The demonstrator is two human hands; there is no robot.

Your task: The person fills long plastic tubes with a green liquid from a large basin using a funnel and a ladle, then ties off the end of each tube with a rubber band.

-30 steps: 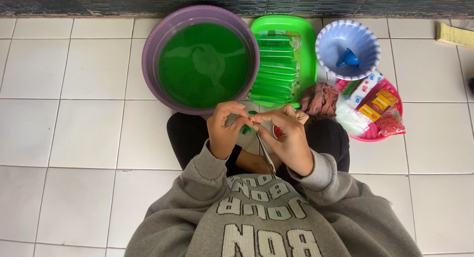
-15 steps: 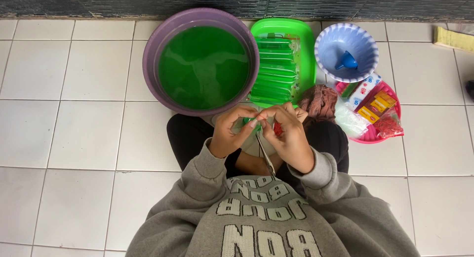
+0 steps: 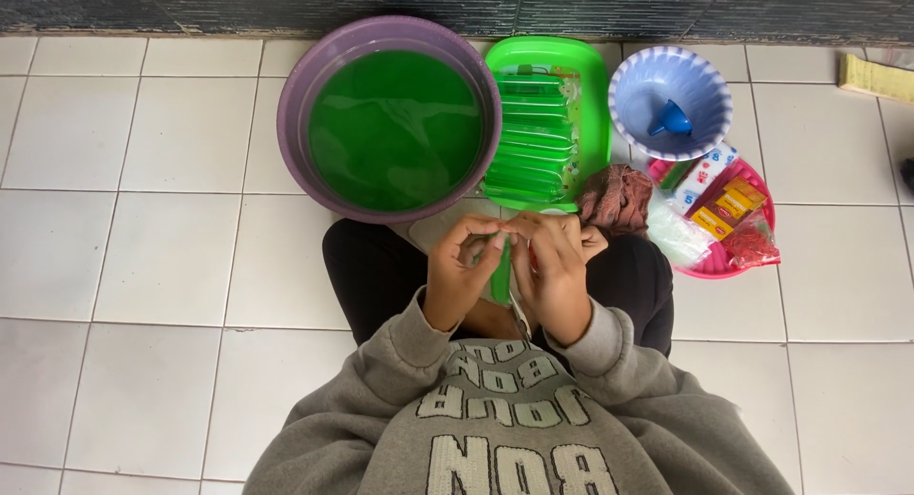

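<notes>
Hands — left hand (image 3: 464, 267) and right hand (image 3: 552, 267) — are pinching your upright green tube (image 3: 501, 271), just below the purple basin (image 3: 314, 95).

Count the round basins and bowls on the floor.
3: a purple basin of green liquid at left, a blue-white bowl right of the green tray, and a pink bowl below it.
</notes>
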